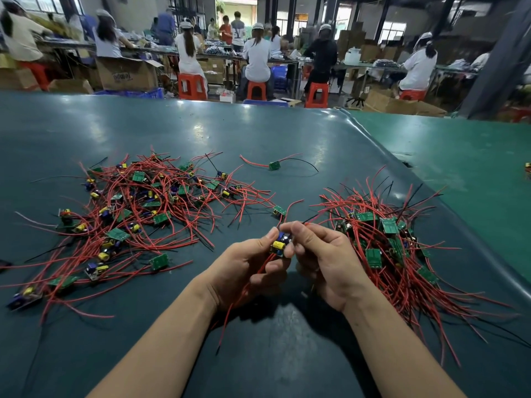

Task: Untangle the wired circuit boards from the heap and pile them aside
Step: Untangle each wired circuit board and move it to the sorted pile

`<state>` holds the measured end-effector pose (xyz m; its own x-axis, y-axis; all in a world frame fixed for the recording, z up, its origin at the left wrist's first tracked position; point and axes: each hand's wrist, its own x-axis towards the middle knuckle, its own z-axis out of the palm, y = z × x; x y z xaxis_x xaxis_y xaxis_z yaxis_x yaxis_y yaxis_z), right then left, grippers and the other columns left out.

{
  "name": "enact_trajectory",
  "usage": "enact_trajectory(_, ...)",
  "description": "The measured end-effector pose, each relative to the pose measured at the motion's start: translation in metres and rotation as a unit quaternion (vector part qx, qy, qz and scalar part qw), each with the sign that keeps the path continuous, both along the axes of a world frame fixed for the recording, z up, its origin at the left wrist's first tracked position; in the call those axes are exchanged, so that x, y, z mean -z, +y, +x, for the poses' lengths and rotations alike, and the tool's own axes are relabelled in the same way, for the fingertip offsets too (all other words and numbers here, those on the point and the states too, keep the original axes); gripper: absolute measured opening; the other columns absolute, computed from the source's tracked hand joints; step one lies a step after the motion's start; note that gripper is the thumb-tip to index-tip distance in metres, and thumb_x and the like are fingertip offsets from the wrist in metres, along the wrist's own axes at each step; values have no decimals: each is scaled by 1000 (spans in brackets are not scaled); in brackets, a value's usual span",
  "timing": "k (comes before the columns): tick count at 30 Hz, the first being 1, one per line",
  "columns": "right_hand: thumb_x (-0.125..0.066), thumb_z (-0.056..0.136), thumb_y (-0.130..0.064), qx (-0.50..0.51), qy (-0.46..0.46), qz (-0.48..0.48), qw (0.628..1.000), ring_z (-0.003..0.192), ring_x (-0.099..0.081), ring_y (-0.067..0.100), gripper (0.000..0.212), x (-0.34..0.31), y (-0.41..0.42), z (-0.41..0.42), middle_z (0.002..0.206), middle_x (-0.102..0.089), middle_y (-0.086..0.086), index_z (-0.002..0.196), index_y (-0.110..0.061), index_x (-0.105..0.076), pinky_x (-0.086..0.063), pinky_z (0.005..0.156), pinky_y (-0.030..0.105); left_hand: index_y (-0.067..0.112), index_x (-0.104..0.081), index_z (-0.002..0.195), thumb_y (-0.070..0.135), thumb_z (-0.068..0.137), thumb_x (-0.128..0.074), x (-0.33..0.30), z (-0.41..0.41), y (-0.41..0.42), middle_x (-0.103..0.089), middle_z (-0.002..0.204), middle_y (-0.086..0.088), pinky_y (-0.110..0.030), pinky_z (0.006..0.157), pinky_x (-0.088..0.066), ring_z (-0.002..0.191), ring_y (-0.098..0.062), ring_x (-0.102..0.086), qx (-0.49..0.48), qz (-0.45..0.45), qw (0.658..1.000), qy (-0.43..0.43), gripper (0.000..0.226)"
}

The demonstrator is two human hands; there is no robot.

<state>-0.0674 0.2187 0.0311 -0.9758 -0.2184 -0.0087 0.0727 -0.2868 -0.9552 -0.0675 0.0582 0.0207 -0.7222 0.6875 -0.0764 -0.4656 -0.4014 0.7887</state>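
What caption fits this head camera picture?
Two hands hold one circuit board between two wire heaps.

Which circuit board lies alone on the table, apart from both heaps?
The lone board at the far centre of the table, with one red and one black wire. It touches neither the left heap nor the right pile.

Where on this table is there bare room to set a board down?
Bare mat beyond the left heap, around the lone board, and between the forearms. Crowded: that heap and the right pile.
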Motion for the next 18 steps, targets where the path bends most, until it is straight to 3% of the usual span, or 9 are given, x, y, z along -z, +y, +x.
enact_trajectory(6, -64, 85, -22, 132, 28, -95, 986, 33, -28, 4, 19, -4, 12, -11, 55, -51, -2, 78, -9, -74, -22, 34, 14, 14, -59, 75, 42, 92, -51, 1, 2, -5, -43, 57, 6, -17, 42, -22, 40, -2, -30, 81, 31, 996, -3, 33)
enact_trajectory(10, -55, 98, -16, 185, 48, -111, 975, 33, -28, 5, 32, -2, 11, -16, 53, -46, -3, 70, -12, -72, -23, 35, 12, 15, -58, 73, 43, 89, -59, -1, 4, -7, -45, 56, 8, -21, 45, -18, 41, -6, -21, 123, 43, 991, 3, 32)
enact_trajectory(15, -54, 99, -15, 231, 64, -123, 963, 33, -28, 4, 31, 0, 10, -20, 53, -44, -3, 73, -8, -68, -23, 34, 13, 15, -59, 71, 42, 89, -57, 0, 6, -9, -47, 56, 9, -21, 45, -15, 42, -6, -21, 152, 47, 987, -1, 33)
enact_trajectory(18, -50, 101, -18, 255, 60, -177, 949, 33, -30, 4, 30, -3, 16, -21, 54, -46, -4, 78, -7, -66, -24, 34, 14, 15, -60, 70, 41, 90, -54, 1, 5, -14, -51, 56, 10, -23, 45, -11, 43, -6, -23, 170, 76, 982, 7, 34)
